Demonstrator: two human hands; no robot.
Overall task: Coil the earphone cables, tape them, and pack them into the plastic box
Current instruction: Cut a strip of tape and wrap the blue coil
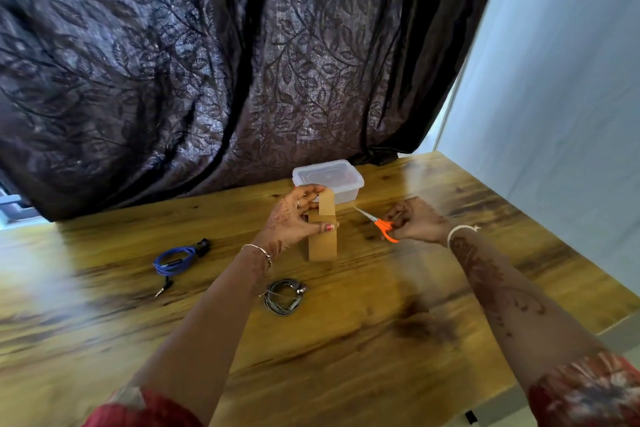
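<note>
Head view: left hand (294, 218) grips the brown tape roll (323, 243) upright on the wooden table (381, 340), fingers pinching a strip pulled up off it; right hand (415, 222) is curled round the orange scissors (379, 222), blades pointing toward the tape. Blue earphone cable (175, 258) lies coiled on the table at left, grey earphone cable (284, 296) coiled just beside the left forearm. The lidded plastic box (329, 178) sits behind the tape, near the dark curtain (207, 62).

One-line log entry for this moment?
left hand holds tape; right hand holds scissors; blue earphones, grey earphones on table; box closed
</note>
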